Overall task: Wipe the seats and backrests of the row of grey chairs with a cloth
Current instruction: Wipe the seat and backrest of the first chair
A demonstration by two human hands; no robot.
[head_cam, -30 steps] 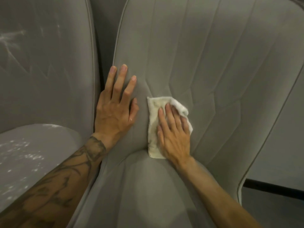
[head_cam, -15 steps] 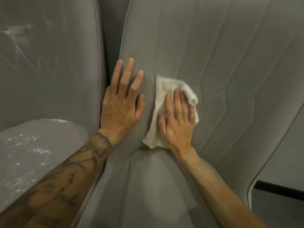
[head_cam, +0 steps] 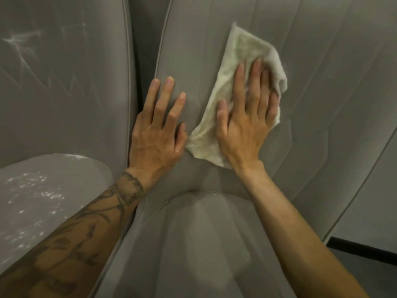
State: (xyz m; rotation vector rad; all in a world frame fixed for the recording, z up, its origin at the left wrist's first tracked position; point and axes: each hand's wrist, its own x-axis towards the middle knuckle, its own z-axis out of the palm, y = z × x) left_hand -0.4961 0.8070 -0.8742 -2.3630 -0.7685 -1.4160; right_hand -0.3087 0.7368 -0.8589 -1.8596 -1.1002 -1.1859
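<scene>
— Hand status?
— Right hand (head_cam: 242,125) flat, fingers straight, pressing cloth (head_cam: 242,50) on backrest (head_cam: 333,82), low-centre. Left hand (head_cam: 156,130) flat on the backrest's left edge, holds nothing.
— Risks?
— Cloth is bunched at its right edge. It could slip from under the fingers and leave streaks. Crease above seat (head_cam: 193,244) is easy to miss.
— Surroundings?
— Grey ribbed upholstery. Left chair (head_cam: 53,82) alongside shows white smears and specks.

Right hand (head_cam: 242,130) flat on cloth (head_cam: 241,47)
</scene>
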